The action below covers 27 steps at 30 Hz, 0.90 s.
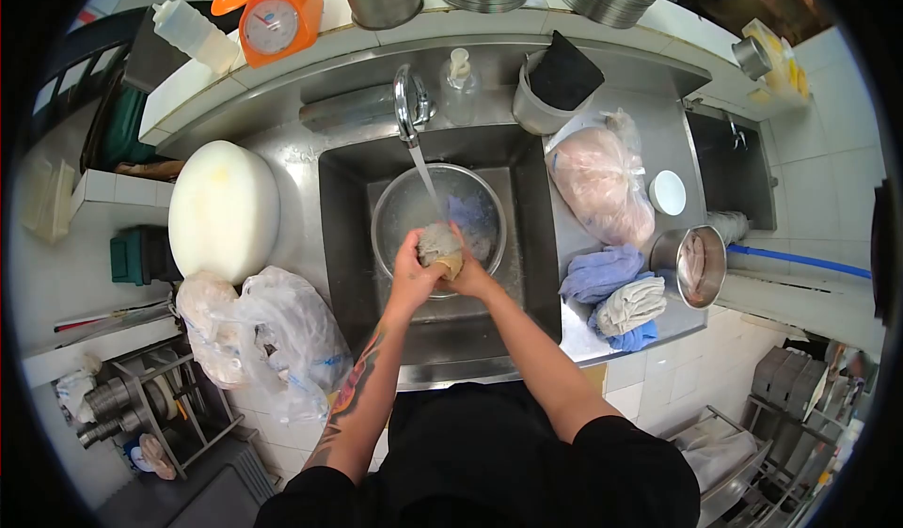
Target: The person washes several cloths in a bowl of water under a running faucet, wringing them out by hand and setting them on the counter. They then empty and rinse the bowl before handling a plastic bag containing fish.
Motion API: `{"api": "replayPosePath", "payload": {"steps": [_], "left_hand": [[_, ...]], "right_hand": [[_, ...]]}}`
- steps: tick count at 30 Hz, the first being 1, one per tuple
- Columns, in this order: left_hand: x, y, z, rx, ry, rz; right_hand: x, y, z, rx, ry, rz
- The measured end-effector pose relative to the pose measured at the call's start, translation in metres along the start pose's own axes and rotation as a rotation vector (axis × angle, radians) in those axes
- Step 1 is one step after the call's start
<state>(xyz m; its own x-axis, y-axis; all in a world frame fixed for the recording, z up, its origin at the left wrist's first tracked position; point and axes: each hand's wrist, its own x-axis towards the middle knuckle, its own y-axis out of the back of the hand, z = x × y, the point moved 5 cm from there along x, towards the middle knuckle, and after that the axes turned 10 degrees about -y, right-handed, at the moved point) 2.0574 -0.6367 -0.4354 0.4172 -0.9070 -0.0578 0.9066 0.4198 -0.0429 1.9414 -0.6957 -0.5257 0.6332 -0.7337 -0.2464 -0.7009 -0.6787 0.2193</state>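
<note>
In the head view, my left hand (411, 272) and my right hand (473, 272) close from both sides around a bunched grey cloth (438, 242) with a tan lower part. They hold it over the near side of a round metal bowl (378, 210) in the sink (340, 314). Water runs from the faucet (404, 105) in a stream that comes down just above the cloth. A blue cloth (463, 212) lies in the bowl's cloudy water, beyond my fingers.
Left of the sink are a thick white round block (224, 210) and plastic bags (292, 326). To the right lie a bag of pale pink meat (602, 185), folded cloths (616, 288) and a metal pot (670, 257). A soap bottle (460, 86) stands behind the sink.
</note>
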Motion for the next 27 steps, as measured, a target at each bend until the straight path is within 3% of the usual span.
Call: {"api": "replayPosePath", "payload": {"steps": [1,2,3,4,5,8,9,12,13,15,16,18,19,21,23,25,26,27], "left_hand": [[-0.002,0.002,0.008,-0.197,0.012,0.081],[-0.005,0.009,0.019,-0.191,0.008,0.084],[-0.009,0.019,0.033,-0.496,0.056,0.151],[-0.012,0.024,0.040,-0.804,0.103,0.217],[-0.012,0.026,0.034,-0.802,0.100,0.217],[-0.018,0.026,0.001,-0.832,0.271,0.445],[-0.018,0.013,0.004,-0.975,0.285,0.464],[-0.016,0.012,-0.026,-1.257,0.245,0.319],[-0.011,0.017,-0.020,-1.163,0.166,0.369],[-0.004,0.021,-0.007,-1.072,0.093,0.417],[0.002,0.026,0.002,-0.914,-0.018,0.429],[0.008,0.035,0.015,-0.655,-0.169,0.369],[0.008,0.038,0.012,-0.660,-0.162,0.363],[0.007,0.034,0.010,-0.325,-0.225,0.194],[0.004,0.022,0.027,-0.235,-0.269,0.174],[0.002,0.011,0.053,0.024,-0.522,0.160],[0.003,0.009,0.061,0.034,-0.579,0.205],[0.006,0.003,0.069,0.039,-0.579,0.201]], "right_hand": [[0.003,-0.007,-0.010,0.220,0.022,-0.038],[0.010,-0.005,-0.019,0.256,0.043,0.006],[0.013,-0.005,-0.034,0.260,0.047,0.002],[0.015,-0.006,-0.047,0.556,-0.012,-0.085],[0.016,-0.008,-0.061,0.850,-0.071,-0.171],[-0.005,-0.009,-0.130,0.768,0.042,0.000],[-0.008,-0.013,-0.138,0.766,0.046,-0.007],[-0.018,-0.015,-0.153,0.407,0.045,-0.008],[-0.021,-0.010,-0.144,0.408,0.041,-0.008],[-0.025,-0.003,-0.131,-0.139,0.153,0.081],[-0.028,0.002,-0.125,-0.144,0.153,0.083],[-0.036,-0.004,-0.105,0.672,-0.214,-0.256],[-0.034,-0.001,-0.106,0.671,-0.217,-0.246],[-0.029,-0.009,-0.115,1.645,-0.536,-0.623],[-0.010,-0.004,-0.124,1.655,-0.544,-0.568],[0.011,-0.021,-0.104,1.768,-0.710,-0.565],[0.016,-0.024,-0.099,1.712,-0.727,-0.388],[0.014,-0.031,-0.115,1.717,-0.724,-0.390]]}}
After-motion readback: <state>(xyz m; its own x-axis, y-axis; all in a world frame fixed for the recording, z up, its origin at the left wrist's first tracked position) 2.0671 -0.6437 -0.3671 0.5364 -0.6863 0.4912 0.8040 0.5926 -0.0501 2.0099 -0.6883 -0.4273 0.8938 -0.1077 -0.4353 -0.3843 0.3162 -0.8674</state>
